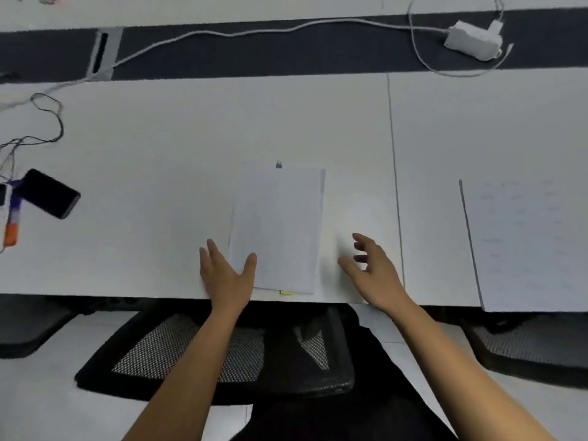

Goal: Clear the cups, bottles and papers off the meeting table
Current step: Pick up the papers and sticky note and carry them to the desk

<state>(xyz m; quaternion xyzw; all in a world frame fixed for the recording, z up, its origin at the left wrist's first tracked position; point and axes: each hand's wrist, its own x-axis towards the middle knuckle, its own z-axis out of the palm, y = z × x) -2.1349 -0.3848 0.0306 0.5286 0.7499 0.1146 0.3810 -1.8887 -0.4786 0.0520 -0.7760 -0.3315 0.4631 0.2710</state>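
Note:
A stack of white papers (280, 224) lies on the white meeting table (159, 148) near its front edge, held by a small green binder clip (278, 165) at the far end. A yellow tab (286, 293) peeks out at the stack's near edge. My left hand (224, 272) rests at the stack's near left corner, fingers spread, thumb lying on the paper. My right hand (370, 265) hovers just right of the stack with fingers apart, holding nothing. A second printed sheet (528, 246) lies at the right, reaching the table's front edge.
A black phone (51, 193) and an orange and blue marker (12, 218) lie at the left among thin dark cables (47, 122). A white charger (474, 41) with its cord sits on the dark strip at the back. Black mesh chairs (222, 354) stand under the front edge.

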